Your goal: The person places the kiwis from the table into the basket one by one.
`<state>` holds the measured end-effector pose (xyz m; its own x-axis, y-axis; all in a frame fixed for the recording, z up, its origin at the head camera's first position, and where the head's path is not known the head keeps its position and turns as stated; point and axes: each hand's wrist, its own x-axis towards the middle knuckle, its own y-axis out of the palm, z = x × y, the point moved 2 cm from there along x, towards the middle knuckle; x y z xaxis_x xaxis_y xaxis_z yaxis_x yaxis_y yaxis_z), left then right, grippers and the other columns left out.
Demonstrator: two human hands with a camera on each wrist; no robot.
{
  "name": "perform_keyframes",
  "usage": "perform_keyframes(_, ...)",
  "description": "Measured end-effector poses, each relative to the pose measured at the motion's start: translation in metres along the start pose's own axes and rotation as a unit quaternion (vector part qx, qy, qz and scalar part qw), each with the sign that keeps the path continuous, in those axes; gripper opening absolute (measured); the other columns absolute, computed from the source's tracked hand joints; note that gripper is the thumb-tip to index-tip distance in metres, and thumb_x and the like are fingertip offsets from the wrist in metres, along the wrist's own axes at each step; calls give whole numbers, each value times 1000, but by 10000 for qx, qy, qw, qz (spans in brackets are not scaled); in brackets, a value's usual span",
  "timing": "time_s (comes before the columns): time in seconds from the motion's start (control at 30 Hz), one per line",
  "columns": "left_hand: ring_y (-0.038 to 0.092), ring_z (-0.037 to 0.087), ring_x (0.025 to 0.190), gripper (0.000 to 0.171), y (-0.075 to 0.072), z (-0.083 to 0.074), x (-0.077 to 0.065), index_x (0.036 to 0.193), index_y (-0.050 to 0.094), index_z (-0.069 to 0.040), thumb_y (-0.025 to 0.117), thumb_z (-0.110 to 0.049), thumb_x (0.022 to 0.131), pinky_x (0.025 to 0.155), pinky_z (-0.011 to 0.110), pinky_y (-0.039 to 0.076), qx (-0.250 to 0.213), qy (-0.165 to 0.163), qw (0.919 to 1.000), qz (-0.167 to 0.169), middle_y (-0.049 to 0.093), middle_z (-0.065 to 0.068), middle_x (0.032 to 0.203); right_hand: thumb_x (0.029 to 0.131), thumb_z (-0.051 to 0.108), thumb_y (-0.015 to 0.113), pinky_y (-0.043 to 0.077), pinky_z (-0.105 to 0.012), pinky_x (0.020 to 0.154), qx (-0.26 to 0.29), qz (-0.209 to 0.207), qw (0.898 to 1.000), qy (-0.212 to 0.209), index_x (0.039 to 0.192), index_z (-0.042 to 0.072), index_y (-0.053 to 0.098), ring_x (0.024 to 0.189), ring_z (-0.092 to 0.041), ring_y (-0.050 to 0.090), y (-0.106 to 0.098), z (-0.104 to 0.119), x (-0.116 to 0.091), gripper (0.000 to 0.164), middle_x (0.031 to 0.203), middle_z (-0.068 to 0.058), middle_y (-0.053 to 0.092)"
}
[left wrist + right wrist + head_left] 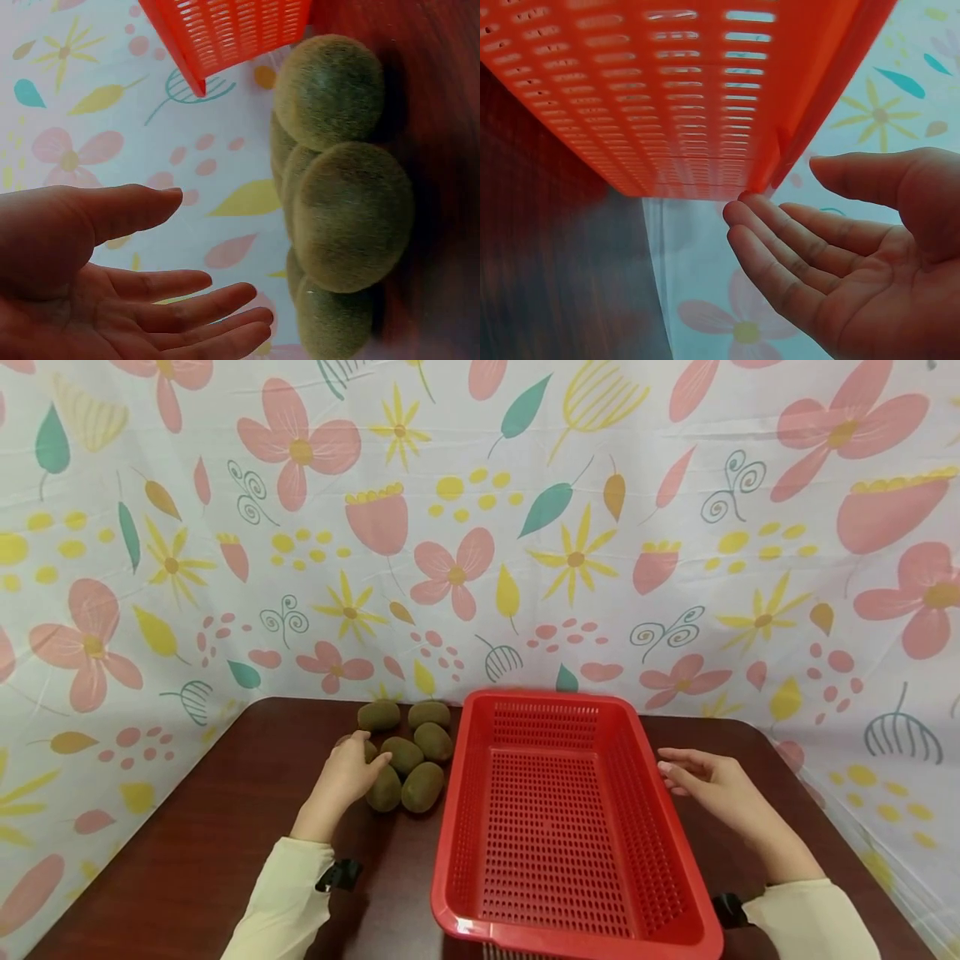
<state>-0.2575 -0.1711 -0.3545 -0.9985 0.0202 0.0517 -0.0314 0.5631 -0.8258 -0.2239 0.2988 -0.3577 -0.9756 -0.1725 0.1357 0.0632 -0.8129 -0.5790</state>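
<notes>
Several brown, fuzzy kiwis (422, 787) lie in a cluster on the table, left of a red plastic basket (551, 932). My left hand (348, 774) is over the left side of the cluster and partly hides one kiwi in the head view. In the left wrist view, its thumb and fingers are spread apart with nothing between them, facing a kiwi (352, 217). My right hand (720, 789) is beside the basket's right rim, holding nothing. The right wrist view shows its relaxed fingers (780, 277) beside the basket's perforated outer wall (671, 112).
The dark wooden table (202, 835) reaches back to a white floral cloth (465, 635) hanging behind it. The basket's slotted floor (551, 827) shows bare. A black strap (339, 875) is on my left wrist.
</notes>
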Motion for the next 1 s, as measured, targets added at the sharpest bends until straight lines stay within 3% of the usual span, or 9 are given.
perform_keyframes(0.23, 54, 49, 109, 50, 4, 10, 2, 128, 47, 18, 60, -18, 96, 86, 54, 50, 0, -65, 9999, 81, 53, 36, 123, 98, 28, 57, 58, -31, 74, -77, -42, 9999, 117, 134, -10, 48, 83, -10, 68, 2, 0, 4, 53, 111, -24, 66)
perform_keyframes(0.4, 61, 35, 84, 43, 8, 18, 6, 119, 55, 16, 62, -18, 94, 71, 43, 50, -45, -206, 9995, 215, 62, 29, 98, 98, 27, 58, 58, -30, 73, -55, -32, 9996, 264, 134, -10, 48, 81, -12, 68, 4, -1, 4, 53, 110, -23, 67)
perform_keyframes(0.5, 54, 26, 72, 33, 11, 23, 7, 103, 58, 13, 62, -19, 94, 64, 37, 45, -118, -342, 9989, 294, 58, 18, 80, 98, 26, 58, 58, -32, 72, 63, 18, 9992, 382, 135, -12, 46, 80, -14, 68, 5, -2, 4, 54, 108, -22, 67)
perform_keyframes(0.57, 46, 21, 64, 28, 12, 24, 7, 83, 55, 6, 63, -19, 93, 58, 33, 40, -175, -410, 9985, 326, 49, 10, 69, 98, 27, 58, 58, -33, 72, 182, 62, 9987, 481, 135, -12, 45, 80, -16, 69, 5, -3, 4, 56, 107, -21, 67)
perform_keyframes(0.63, 37, 17, 55, 36, 14, 26, 7, 67, 44, -4, 63, -20, 94, 53, 29, 34, -256, -469, 9978, 389, 35, 3, 59, 98, 27, 58, 58, -34, 73, 333, 87, 9977, 586, 136, -12, 44, 81, -19, 69, 5, -3, 4, 56, 107, -21, 67)
perform_keyframes(0.77, 26, 11, 46, 50, 16, 28, 7, 57, 31, -14, 63, -23, 94, 47, 24, 27, -325, -543, 9966, 521, 25, -3, 52, 98, 26, 59, 58, -32, 72, 582, 117, 9957, 716, 137, -12, 42, 81, -20, 69, 4, -3, 4, 58, 107, -20, 68)
perform_keyframes(0.83, 32, 12, 45, 50, 17, 29, 8, 56, 33, -14, 63, -25, 94, 46, 24, 30, -336, -603, 9958, 598, 30, -2, 50, 97, 26, 59, 58, -32, 72, 661, 119, 9950, 740, 138, -12, 42, 81, -20, 69, 5, -3, 4, 58, 107, -20, 68)
perform_keyframes(0.9, 45, 16, 48, 48, 18, 30, 8, 56, 37, -13, 64, -27, 94, 48, 26, 37, -369, -682, 9947, 670, 42, 3, 52, 98, 25, 59, 58, -32, 72, 732, 129, 9945, 737, 138, -12, 41, 81, -20, 69, 5, -2, 4, 58, 107, -20, 68)
perform_keyframes(1.0, 64, 26, 66, 41, 20, 32, 9, 64, 46, -7, 65, -29, 93, 59, 34, 50, -498, -821, 9923, 786, 58, 14, 69, 98, 24, 58, 58, -32, 71, 806, 151, 9941, 704, 138, -12, 41, 81, -20, 69, 5, -2, 5, 57, 107, -20, 67)
